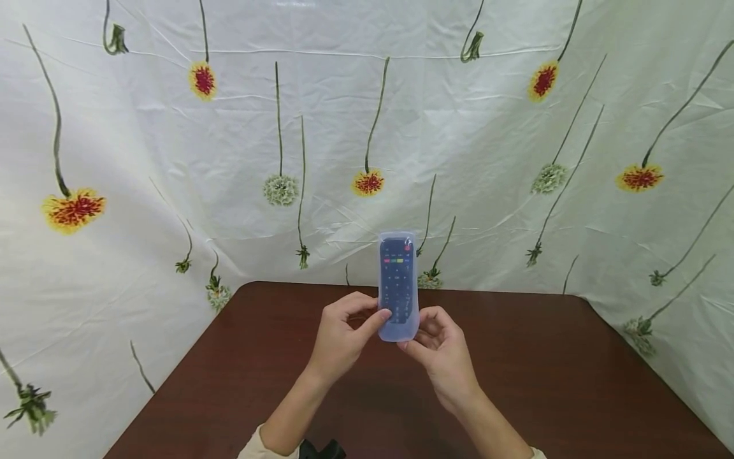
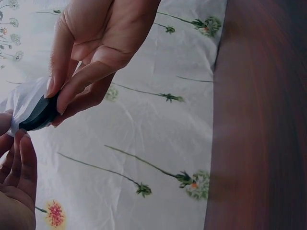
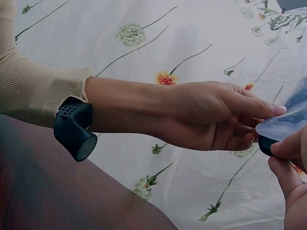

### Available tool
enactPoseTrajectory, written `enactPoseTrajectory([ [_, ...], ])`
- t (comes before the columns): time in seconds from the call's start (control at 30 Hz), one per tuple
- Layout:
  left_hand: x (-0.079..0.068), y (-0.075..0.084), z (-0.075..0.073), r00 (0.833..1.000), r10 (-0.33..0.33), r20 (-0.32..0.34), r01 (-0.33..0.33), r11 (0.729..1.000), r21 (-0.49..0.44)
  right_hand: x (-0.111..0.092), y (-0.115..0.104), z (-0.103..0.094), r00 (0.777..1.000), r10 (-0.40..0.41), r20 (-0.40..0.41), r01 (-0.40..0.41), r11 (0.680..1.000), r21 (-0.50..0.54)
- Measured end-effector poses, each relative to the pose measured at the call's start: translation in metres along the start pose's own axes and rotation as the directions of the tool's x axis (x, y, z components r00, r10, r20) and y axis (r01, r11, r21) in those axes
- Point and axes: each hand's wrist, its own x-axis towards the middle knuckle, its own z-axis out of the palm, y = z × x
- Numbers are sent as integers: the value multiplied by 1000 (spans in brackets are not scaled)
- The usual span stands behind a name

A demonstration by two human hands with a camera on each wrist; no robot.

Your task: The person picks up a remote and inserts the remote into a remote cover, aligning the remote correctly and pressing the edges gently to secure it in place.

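Note:
A dark remote control with several coloured buttons stands upright inside a translucent cover, held up over the near part of the table in the head view. My left hand pinches its left side, thumb lying over the front. At the lower right corner, my right hand grips with thumb and curled fingers. The right wrist view has the left thumb on the cover, while right fingers pinch the remote's dark end below it. The same dark end pokes out of the cover in the left wrist view.
A dark reddish-brown table lies below both hands. White cloth printed with flowers hangs behind and along both sides. On the left wrist sits a black device, beside a cream sleeve.

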Motion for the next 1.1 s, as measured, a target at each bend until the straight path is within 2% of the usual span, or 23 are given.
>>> enactPoseTrajectory([
  [0.27, 1, 0, -2, 1000, -12, 19, 11, 1000, 21, -1, 2, 1, 1000, 1, 5, -1, 1000, 16],
  [0.5, 1, -1, -2, 1000, -7, 7, 7, 998, 59, 0, 4, -3, 995, -35, 92, 35, 999, 9],
  [0.67, 0, -1, -1, 1000, -3, -19, 4, 998, 63, 0, 2, -6, 985, -68, 156, 49, 991, 121],
  [0.77, 0, -1, 0, 1000, 5, -14, -4, 998, 70, 0, 0, -5, 990, -75, 123, 59, 990, 129],
  [0.87, -1, 0, 1, 1000, 1, 16, -3, 998, 71, 1, -1, -4, 995, -81, 60, 77, 995, 70],
  [0.97, -2, -1, 1, 997, -25, 76, 22, 999, 33, 2, -3, -5, 995, -102, 3, 101, 994, 33],
  [1.1, -3, -2, 2, 984, -69, 162, 75, 997, -30, 3, -7, -7, 988, -144, -48, 145, 989, 16],
])
